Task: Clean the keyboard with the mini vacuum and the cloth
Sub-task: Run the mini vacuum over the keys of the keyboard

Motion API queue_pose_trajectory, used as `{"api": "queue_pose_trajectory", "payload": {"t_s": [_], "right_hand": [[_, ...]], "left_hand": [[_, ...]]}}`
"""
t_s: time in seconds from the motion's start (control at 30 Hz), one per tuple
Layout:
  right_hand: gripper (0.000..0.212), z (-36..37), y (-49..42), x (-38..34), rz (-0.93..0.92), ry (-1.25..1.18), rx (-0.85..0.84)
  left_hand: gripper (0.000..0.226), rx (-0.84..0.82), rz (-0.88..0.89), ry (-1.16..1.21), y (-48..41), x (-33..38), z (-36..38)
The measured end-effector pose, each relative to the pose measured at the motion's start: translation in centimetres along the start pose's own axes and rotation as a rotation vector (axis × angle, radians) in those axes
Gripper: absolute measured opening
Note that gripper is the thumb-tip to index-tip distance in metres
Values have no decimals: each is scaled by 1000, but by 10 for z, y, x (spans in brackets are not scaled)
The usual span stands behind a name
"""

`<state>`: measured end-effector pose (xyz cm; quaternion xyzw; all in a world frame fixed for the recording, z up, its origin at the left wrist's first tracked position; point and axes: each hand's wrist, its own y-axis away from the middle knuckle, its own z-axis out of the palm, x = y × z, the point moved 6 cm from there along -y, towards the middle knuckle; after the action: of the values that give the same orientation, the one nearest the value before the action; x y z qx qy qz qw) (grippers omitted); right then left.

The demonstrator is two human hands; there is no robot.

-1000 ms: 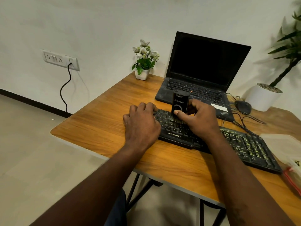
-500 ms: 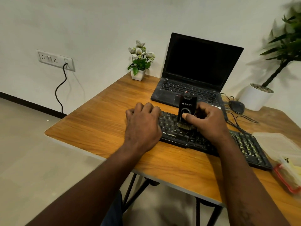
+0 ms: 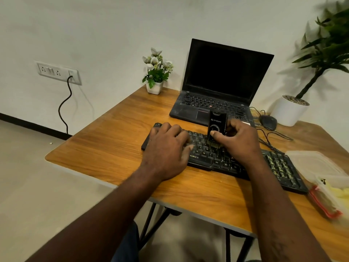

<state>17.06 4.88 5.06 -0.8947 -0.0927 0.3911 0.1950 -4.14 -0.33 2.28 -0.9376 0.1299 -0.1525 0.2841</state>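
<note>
Left hand: the left hand (image 3: 166, 148) lay palm down on the left end of the keyboard, fingers loose, gripping nothing.
Right hand: the right hand (image 3: 239, 142) gripped the vacuum, thumb on its front, fingers curled behind.
Vacuum: the small black rectangular mini vacuum (image 3: 217, 122) stood upright, brush end on the middle keys.
Keyboard: the long black plastic keyboard (image 3: 283, 167) lay on the brown wooden table (image 3: 105, 140).

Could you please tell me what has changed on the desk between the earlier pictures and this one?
The right hand has drawn the mini vacuum rightwards along the keyboard and nearer, from the back row to the middle rows. The left hand has slid right, baring the keyboard's left end. Nothing was taken or let go; the laptop and mouse stayed put.
</note>
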Motion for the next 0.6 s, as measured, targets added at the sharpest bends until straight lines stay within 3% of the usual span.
{"api": "queue_pose_trajectory", "payload": {"t_s": [0.13, 0.3, 0.6], "right_hand": [[36, -6, 6, 2, -1, -53, -134], [45, -21, 13, 13, 32, -185, -245], [45, -31, 24, 25, 0, -170, -185]], "left_hand": [[46, -60, 65, -50, 0, 8, 3], [55, -102, 34, -37, -1, 5, 7], [83, -176, 216, -56, -2, 28, 14]]}}
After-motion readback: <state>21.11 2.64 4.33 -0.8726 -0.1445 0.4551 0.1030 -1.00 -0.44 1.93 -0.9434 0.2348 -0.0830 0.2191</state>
